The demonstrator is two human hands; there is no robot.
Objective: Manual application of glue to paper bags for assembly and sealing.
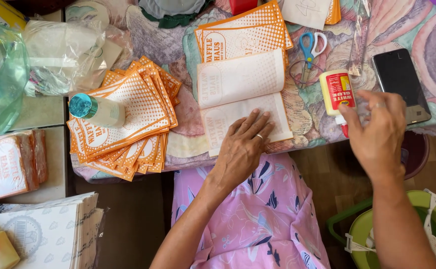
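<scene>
Glue time, it seems. The left hand (243, 149) lies flat, fingers spread, on the folded paper bag (243, 99). The right hand (377, 132) curls loosely by the glue bottle (338, 94), just past its fingertips, gripping nothing clear. Next, it likely needs the bottle.

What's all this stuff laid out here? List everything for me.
folded paper sheet: one, white and orange, table centre, under the left hand
finished paper bags: fanned pile, orange and white, left of centre
bottle: one, pale with teal cap, lying on that pile
flat sheets: stack, orange, top centre
scissors: one pair, blue handles, upper right
glue bottle: one, yellow with red label, by the right hand
phone: one, black, far right
plastic bags: several, clear and green, upper left
left hand: flat on the sheet
right hand: at the glue bottle's tip
</scene>
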